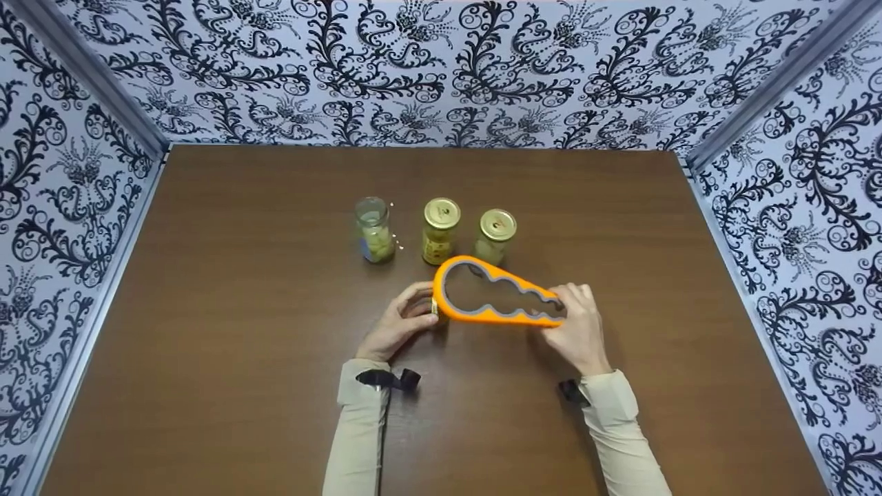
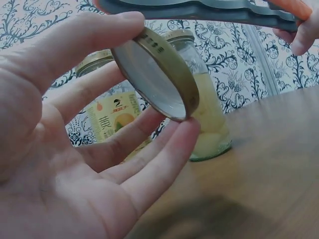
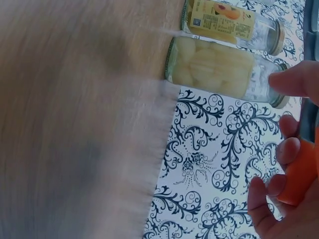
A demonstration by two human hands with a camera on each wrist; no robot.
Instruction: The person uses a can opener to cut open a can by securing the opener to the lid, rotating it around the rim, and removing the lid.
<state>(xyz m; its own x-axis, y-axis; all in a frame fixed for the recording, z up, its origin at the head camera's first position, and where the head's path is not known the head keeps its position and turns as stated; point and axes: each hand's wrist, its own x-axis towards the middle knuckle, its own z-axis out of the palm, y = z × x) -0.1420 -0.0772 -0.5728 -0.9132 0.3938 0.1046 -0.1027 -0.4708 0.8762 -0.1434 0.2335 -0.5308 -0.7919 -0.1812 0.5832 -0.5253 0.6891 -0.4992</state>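
My left hand pinches a gold metal jar lid between thumb and fingertips, its white inside facing the palm. In the head view that lid is mostly hidden by the fingers and the orange tool. An orange jar opener with a grey scalloped inner edge is gripped at its narrow end by my right hand. Its wide loop reaches over toward the left hand. Beyond it stand two lidded glass jars, a yellow-labelled one and one with pale fruit. Left of them is a lidless glass jar with pale pieces inside.
Small light specks or drops lie beside the lidless jar. The brown wooden table is bounded by patterned walls at the back and both sides. Black camera straps circle the wrists.
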